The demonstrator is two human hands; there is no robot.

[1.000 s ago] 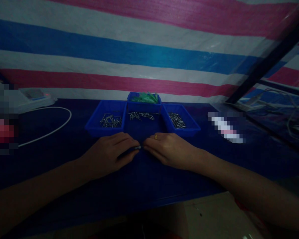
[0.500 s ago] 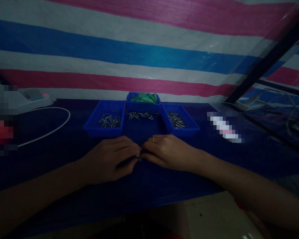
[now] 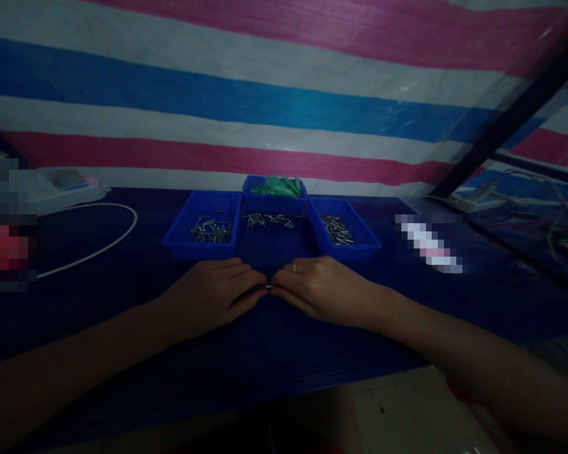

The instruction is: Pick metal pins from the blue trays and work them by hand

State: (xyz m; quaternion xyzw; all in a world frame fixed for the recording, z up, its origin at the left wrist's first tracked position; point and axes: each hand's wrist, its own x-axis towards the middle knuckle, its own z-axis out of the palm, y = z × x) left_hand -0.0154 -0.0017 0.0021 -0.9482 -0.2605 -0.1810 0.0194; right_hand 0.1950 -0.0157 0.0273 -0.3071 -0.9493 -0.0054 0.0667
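Between the fingertips of both hands is a small, thin metal pin (image 3: 268, 287), mostly covered by the fingers. My left hand (image 3: 218, 290) pinches it from the left. My right hand (image 3: 315, 284), with a ring on one finger, pinches from the right, fingertips nearly touching the left ones. Just beyond the hands, a left blue tray (image 3: 177, 239) and a right blue tray (image 3: 366, 236) each hold many slim metal pieces. A loose row of similar metal pins (image 3: 267, 221) lies on the table between these trays.
A third blue bin (image 3: 274, 203) with green plastic packets (image 3: 279, 186) stands at the back. At the left are a white device (image 3: 66, 186) and a white cable (image 3: 123, 233). A striped sheet (image 3: 265, 107) hangs behind the dark blue table (image 3: 274, 353).
Half a second ago the pin stuck out tilted below the left fingertips; now it lies level between both hands. The left fingertips have risen slightly. The trays stay put.
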